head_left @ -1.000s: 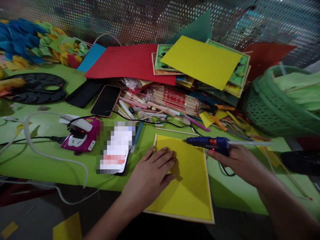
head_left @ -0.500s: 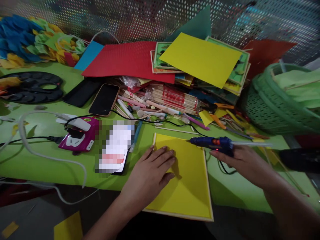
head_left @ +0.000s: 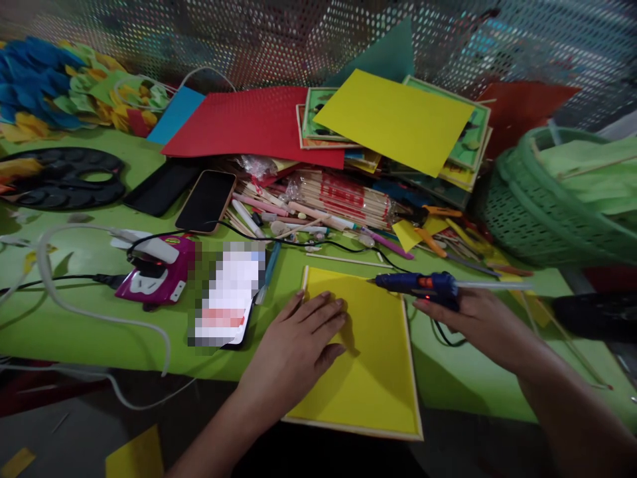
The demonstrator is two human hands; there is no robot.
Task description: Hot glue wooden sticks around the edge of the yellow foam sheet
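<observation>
A yellow sheet (head_left: 371, 372) lies at the table's front edge, with thin pale sticks along its left, right and near sides. My left hand (head_left: 303, 342) rests flat on its left part, fingers spread. In my right hand (head_left: 480, 318) is a blue hot glue gun (head_left: 423, 285), a clear glue stick (head_left: 492, 285) poking out of its back and a red light showing. Its nozzle points left, at the sheet's far edge; whether it touches the paper I cannot tell. A loose pale stick (head_left: 351, 259) lies just beyond that edge.
Left of the sheet are a lit phone (head_left: 229, 295) and a magenta power strip (head_left: 156, 272) with cables. Behind lie pens, bundled sticks (head_left: 343, 196), a dark phone (head_left: 206, 201), a red sheet (head_left: 239, 123) and stacked frames. A green basket (head_left: 547, 199) stands at right.
The view has shifted slightly. My left hand stays flat on the yellow sheet, and the glue gun remains at the far edge with almost no movement.
</observation>
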